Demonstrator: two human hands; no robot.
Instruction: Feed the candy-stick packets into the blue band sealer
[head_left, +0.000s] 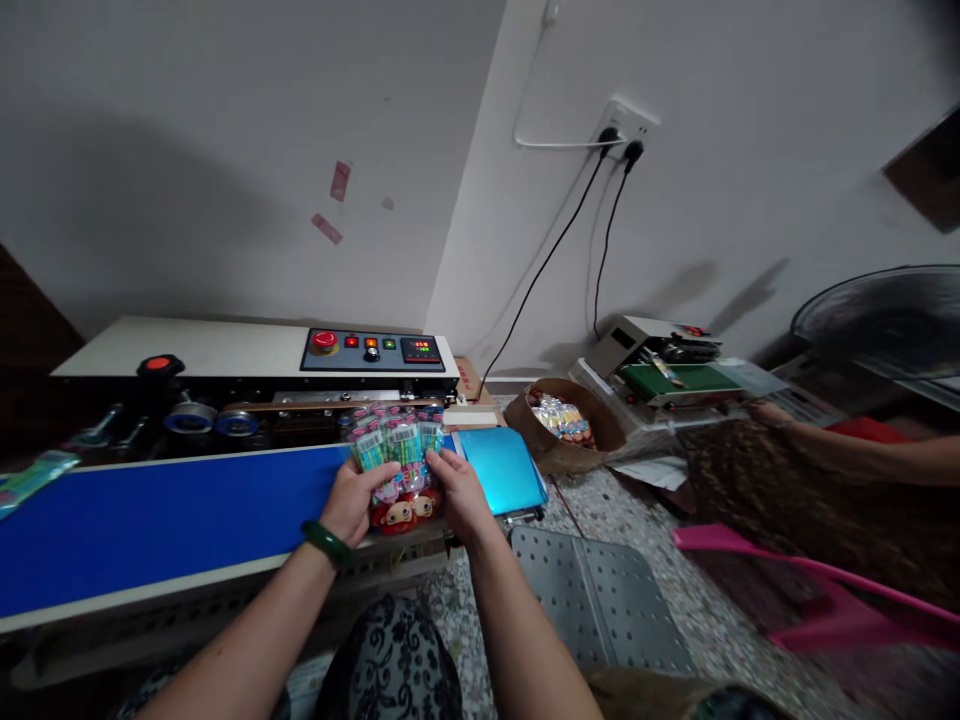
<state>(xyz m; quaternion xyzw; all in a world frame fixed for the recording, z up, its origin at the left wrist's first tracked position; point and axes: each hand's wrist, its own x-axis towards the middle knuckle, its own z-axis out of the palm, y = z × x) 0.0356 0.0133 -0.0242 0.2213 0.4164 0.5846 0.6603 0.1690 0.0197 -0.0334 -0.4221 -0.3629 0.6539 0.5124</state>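
My left hand [352, 503] and my right hand [457, 492] hold a stack of colourful plastic packets [397, 450] between them, each gripping one side. The packets show green, pink and red print, and they rest on the right end of the blue conveyor belt [165, 515] of a band sealing machine [255, 375]. A green bangle [328, 543] sits on my left wrist. One more packet [34, 477] lies at the belt's far left end.
The sealer's control panel [373, 349] has a red knob and lit display. A teal tray [502, 468] lies right of the belt. A basket of packets [566, 420], a second sealer [667, 370], another person's arm [847, 450], a pink stool [817, 590] and a fan [885, 320] are at right.
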